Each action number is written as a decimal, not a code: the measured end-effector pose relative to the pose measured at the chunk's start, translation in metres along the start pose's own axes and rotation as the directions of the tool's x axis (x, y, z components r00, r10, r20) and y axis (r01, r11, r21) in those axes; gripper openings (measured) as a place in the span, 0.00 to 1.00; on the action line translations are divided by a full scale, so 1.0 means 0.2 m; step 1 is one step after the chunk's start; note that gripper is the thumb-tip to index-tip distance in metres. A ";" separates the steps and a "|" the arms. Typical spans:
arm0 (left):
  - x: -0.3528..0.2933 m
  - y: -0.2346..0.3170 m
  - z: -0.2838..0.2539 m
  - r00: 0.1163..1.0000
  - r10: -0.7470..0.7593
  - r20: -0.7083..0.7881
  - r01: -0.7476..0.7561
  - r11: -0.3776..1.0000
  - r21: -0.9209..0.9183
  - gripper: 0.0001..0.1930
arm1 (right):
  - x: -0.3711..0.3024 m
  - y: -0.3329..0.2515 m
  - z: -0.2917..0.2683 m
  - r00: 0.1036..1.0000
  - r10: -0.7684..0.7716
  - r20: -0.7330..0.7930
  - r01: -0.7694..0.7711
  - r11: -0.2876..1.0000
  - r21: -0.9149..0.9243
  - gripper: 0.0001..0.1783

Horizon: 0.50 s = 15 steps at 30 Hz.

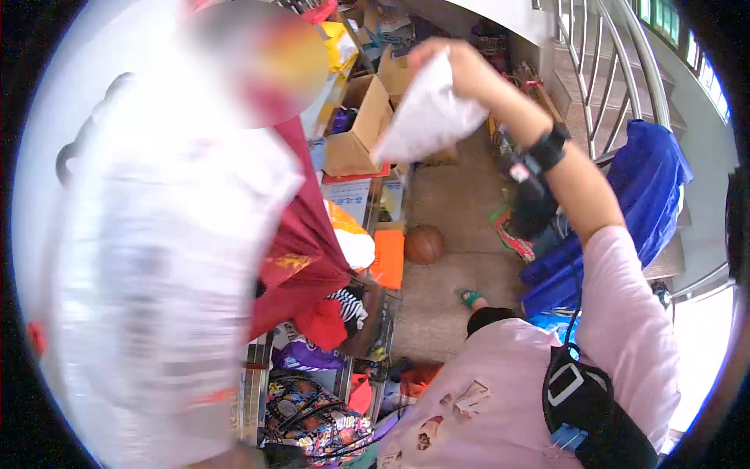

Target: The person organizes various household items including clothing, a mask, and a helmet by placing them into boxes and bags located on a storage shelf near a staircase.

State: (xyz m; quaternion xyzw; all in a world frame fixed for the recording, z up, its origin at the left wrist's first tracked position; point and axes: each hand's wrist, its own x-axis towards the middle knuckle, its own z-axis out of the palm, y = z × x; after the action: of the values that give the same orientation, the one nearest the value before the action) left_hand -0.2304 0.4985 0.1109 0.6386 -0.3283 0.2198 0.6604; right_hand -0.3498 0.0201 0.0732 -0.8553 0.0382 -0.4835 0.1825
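Note:
My right hand (453,66) is raised at the upper middle, closed on a limp white piece (430,117) that hangs down in a point; motion blur hides whether it is cloth, paper or plastic. A large white translucent plastic bag or sheet (156,297) with blurred print fills the left side. At the lower edge, part of my left hand or wrist (223,457) shows beside a black band, under the white plastic. The fingers of that hand are hidden. Behind the plastic hangs a dark red bag (301,242) with yellow print.
An open cardboard box (358,129) stands on shelving beyond the red bag. A basketball (425,244) lies on the brown floor. Below are a patterned bag (312,414) and a red cloth (322,324). At right, a blue cover (637,184) hangs by the metal stair railing (652,70).

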 end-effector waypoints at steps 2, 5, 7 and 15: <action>-0.11 -0.04 0.16 0.985 -0.117 0.128 0.117 0.993 0.009 0.14 | -0.27 0.12 0.17 0.941 0.252 0.224 -0.286 0.948 0.138 0.09; -0.21 -0.18 0.47 0.902 -0.262 0.344 0.261 0.964 0.050 0.14 | -0.62 0.19 0.27 0.838 0.424 0.344 -0.491 0.860 0.137 0.13; -0.23 -0.29 0.74 0.799 -0.316 0.511 0.308 0.946 0.103 0.15 | -0.77 0.25 0.23 0.651 0.563 0.509 -0.748 0.592 0.300 0.20; -0.28 -0.71 1.52 0.493 -0.325 0.807 0.108 0.943 0.314 0.17 | -0.62 0.27 0.15 0.511 0.440 0.739 -0.698 0.713 0.058 0.51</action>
State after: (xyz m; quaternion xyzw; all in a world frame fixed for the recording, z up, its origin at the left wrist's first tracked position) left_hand -0.2147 0.1931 -0.0370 0.7693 -0.4981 -0.1699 0.3621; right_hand -0.3840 0.0076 -0.0609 -0.8587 0.1661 -0.0452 0.4826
